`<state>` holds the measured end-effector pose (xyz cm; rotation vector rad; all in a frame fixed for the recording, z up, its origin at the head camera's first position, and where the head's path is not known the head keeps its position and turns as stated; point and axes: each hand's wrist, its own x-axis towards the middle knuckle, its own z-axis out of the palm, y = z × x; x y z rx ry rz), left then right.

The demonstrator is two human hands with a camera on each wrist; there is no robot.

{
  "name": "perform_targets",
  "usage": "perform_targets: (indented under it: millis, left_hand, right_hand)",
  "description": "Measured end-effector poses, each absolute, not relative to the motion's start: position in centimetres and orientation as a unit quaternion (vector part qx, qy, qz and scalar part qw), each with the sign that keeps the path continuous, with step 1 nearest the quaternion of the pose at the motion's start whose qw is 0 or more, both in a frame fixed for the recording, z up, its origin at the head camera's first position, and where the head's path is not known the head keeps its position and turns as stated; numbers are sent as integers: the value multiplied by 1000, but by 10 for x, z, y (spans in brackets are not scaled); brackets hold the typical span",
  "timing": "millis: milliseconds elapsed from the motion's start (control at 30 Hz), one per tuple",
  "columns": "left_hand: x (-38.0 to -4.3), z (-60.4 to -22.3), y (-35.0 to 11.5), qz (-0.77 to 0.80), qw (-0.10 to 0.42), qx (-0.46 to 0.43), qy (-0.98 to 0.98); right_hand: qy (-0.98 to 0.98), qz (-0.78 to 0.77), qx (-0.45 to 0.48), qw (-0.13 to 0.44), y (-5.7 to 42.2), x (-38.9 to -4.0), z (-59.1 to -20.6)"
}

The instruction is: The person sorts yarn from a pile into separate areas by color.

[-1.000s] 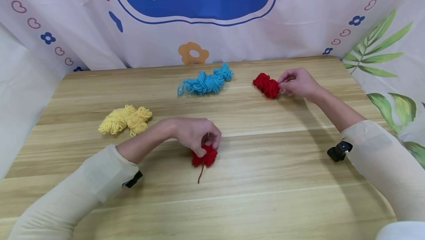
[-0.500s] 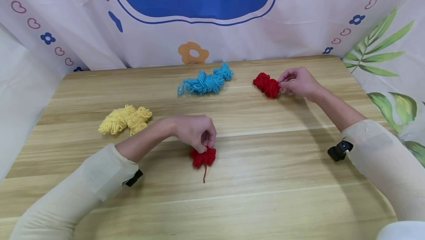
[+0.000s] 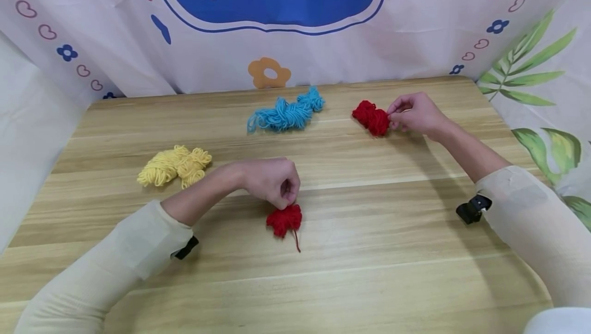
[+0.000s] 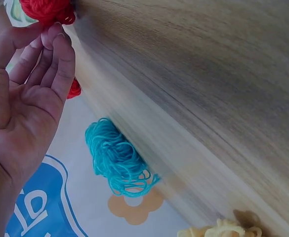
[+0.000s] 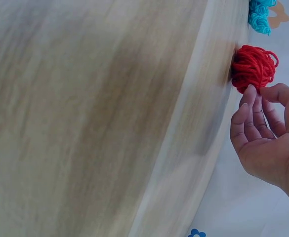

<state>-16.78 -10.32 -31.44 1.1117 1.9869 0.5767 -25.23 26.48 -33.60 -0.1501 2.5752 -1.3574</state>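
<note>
Near the middle of the table, a small red yarn bundle (image 3: 283, 219) lies with a loose strand trailing toward the front. My left hand (image 3: 272, 182) pinches its far edge between thumb and fingertips; in the left wrist view that yarn sits at the top, partly cut off. Farther back on the right is a second red yarn bundle (image 3: 371, 118), tied in at its middle. The thumb and fingertips of my right hand (image 3: 417, 115) pinch its right end, as the right wrist view also shows. The palm of the right hand (image 5: 277, 140) faces that camera.
A blue yarn hank (image 3: 283, 114) lies at the back of the table, left of the far red bundle. Yellow yarn (image 3: 173, 166) lies on the left, beyond my left forearm. The wooden table (image 3: 351, 277) ends at a printed cloth (image 3: 208, 62) behind.
My left hand has shifted slightly back and left, its fingers now at the bundle's far edge. The near red bundle has turned, swinging its loose strand rightward. The right hand stays put.
</note>
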Motion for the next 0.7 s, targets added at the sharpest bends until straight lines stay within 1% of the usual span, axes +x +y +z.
perform_targets:
  millis: [300, 700]
  left_hand:
    - [-168, -311, -103, 240, 378, 437, 780]
    - [-167, -310, -102, 316, 312, 449, 775]
  right_hand:
    - [879, -461, -54, 111, 265, -252, -335]
    - [879, -461, -54, 107, 264, -251, -335]
